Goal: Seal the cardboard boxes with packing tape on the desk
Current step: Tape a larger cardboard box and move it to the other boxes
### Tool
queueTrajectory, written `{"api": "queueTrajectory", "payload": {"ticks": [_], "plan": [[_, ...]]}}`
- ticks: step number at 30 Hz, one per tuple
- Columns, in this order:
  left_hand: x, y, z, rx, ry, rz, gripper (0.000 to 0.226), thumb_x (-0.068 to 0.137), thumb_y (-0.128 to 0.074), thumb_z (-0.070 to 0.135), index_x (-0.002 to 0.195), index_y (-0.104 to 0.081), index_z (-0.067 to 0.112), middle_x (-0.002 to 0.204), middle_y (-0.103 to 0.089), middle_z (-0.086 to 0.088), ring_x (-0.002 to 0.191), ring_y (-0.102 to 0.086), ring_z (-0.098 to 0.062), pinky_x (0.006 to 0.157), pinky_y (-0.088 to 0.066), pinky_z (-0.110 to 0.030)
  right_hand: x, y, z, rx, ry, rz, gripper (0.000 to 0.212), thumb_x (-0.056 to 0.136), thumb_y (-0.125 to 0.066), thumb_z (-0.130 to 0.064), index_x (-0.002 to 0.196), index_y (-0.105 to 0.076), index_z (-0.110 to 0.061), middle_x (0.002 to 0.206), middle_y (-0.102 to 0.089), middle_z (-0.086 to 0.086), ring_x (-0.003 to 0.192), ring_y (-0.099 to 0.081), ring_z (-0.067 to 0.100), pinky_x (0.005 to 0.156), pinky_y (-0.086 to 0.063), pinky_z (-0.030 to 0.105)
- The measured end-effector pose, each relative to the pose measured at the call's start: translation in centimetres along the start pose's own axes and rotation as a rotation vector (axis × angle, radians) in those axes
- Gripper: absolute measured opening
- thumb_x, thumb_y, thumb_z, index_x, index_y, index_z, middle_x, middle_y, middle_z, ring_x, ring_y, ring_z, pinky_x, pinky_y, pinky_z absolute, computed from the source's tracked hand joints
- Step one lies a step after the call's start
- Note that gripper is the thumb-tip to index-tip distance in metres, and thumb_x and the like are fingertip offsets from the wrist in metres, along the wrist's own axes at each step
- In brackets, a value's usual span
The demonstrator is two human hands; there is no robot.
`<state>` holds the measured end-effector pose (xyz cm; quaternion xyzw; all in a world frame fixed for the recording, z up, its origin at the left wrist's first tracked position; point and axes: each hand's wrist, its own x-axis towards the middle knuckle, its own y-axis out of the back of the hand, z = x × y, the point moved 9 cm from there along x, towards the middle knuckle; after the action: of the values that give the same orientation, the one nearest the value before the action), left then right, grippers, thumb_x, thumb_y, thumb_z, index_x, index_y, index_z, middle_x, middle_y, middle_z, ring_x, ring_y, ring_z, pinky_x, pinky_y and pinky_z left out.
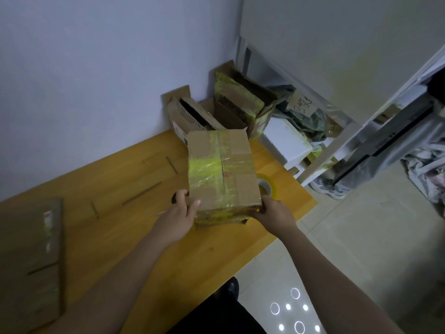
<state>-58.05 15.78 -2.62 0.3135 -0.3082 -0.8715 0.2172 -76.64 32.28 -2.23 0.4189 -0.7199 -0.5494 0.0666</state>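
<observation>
Meanwhile both hands, left hand (183, 210), right hand (272, 213), gripping taped box (222, 169), tape roll (266, 186) behind (half hidden)

Head camera looks steeply down onto desk (101, 227).

Dim, flat indoor light with a bluish cast on the wall (84, 80). Bright round ceiling-light reflections glare on the floor tiles (292, 309) below the fingers. Soft shadows lie on the counter (108, 213). Edges bend from wide-angle distortion; the picture is soft and slightly blurred.
</observation>
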Motion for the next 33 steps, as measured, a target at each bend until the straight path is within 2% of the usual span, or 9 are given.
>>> {"api": "queueTrajectory", "payload": {"ticks": [4,7,10,15,19,23,26,29,33], "plan": [[-0.1,0.6,-0.1,-0.126,0.127,0.126,0.048,0.102,-0.026,0.048,0.138,-0.031,0.017,0.104,-0.056,-0.008,0.061,-0.05,-0.017,0.054,-0.041,-0.033,-0.3,0.2,-0.3,0.42,0.062,-0.208,0.055,0.077,-0.072,-0.056,0.109,-0.051,-0.017,0.099,-0.059,-0.002,0.092,-0.06,0.016,0.068,-0.047,0.023],[0.6,-0.5,-0.4,-0.349,0.308,0.108,0.079,0.092,-0.034,0.069,0.152,-0.013,0.022,0.15,-0.033,-0.006,0.121,-0.05,-0.03,0.095,-0.047,-0.047,-0.1,0.8,-0.7,0.679,0.023,-0.168,0.052,0.093,-0.043,-0.058,0.117,-0.052,-0.013,0.103,-0.056,0.0,0.1,-0.059,0.021,0.087,-0.051,0.037],[0.8,-0.5,0.1,-0.523,0.381,0.195,0.079,0.093,-0.047,0.058,0.153,-0.014,0.019,0.156,-0.027,-0.005,0.136,-0.037,-0.031,0.107,-0.039,-0.048,0.8,1.9,-1.9,0.585,0.095,-0.052,0.046,0.099,-0.044,-0.05,0.097,-0.053,-0.005,0.082,-0.049,0.001,0.077,-0.051,0.018,0.071,-0.046,0.035],[-1.7,3.5,-0.8,-0.65,0.297,0.427,0.058,0.092,-0.05,0.055,0.141,-0.038,0.027,0.136,-0.049,0.004,0.117,-0.054,-0.024,0.095,-0.049,-0.05,1.3,4.4,-4.2,0.773,0.26,0.065,0.066,0.095,-0.051,-0.056,0.055,-0.04,-0.004,0.057,-0.036,0.021,0.051,-0.039,0.029,0.053,-0.038,0.038],[-3.9,7.3,-2.3,-0.655,0.232,0.469,0.041,0.094,-0.054,0.047,0.131,-0.048,0.029,0.123,-0.056,0.005,0.108,-0.059,-0.02,0.088,-0.054,-0.046,3.9,7.9,-5.5,0.723,0.229,0.414,0.042,0.092,-0.058,-0.051,0.09,-0.052,-0.009,0.094,-0.051,0.004,0.09,-0.051,0.024,0.077,-0.046,0.043],[-6.2,11.3,-4.8,-0.732,0.187,0.515,0.026,0.097,-0.056,0.03,0.121,-0.053,0.024,0.118,-0.058,-0.002,0.103,-0.06,-0.02,0.072,-0.053,-0.032,7.7,4.6,-9.3,1.022,0.074,-0.045,0.094,0.073,-0.067,-0.071,0.148,-0.031,-0.026,0.148,-0.038,-0.001,0.132,-0.041,0.022,0.105,-0.04,0.045],[-7.2,15.5,-7.4,-0.755,0.181,0.688,0.035,0.095,-0.06,0.023,0.128,-0.049,0.022,0.122,-0.052,-0.004,0.102,-0.057,-0.019,0.071,-0.051,-0.031,8.3,2.0,-12.4,1.01,0.047,-0.258,0.066,0.08,-0.067,-0.058,0.136,-0.05,-0.026,0.136,-0.053,0.0,0.123,-0.052,0.024,0.089,-0.048,0.045],[-6.8,18.6,-10.4,-1.001,0.204,0.881,0.065,0.086,-0.072,0.026,0.139,-0.035,0.018,0.132,-0.046,-0.001,0.118,-0.051,-0.021,0.097,-0.048,-0.042,8.9,0.1,-15.4,1.062,0.066,-0.265,0.038,0.094,-0.06,-0.043,0.128,-0.056,-0.026,0.137,-0.051,0.004,0.124,-0.05,0.028,0.084,-0.056,0.047],[-4.0,20.4,-11.4,-0.888,0.345,0.883,0.042,0.095,-0.059,0.029,0.132,-0.045,0.015,0.121,-0.054,-0.006,0.106,-0.055,-0.024,0.09,-0.049,-0.042,8.6,-1.4,-18.2,1.059,0.054,-0.176,0.037,0.103,-0.048,-0.032,0.136,-0.053,-0.017,0.136,-0.047,0.005,0.123,-0.048,0.026,0.086,-0.056,0.047]]}}
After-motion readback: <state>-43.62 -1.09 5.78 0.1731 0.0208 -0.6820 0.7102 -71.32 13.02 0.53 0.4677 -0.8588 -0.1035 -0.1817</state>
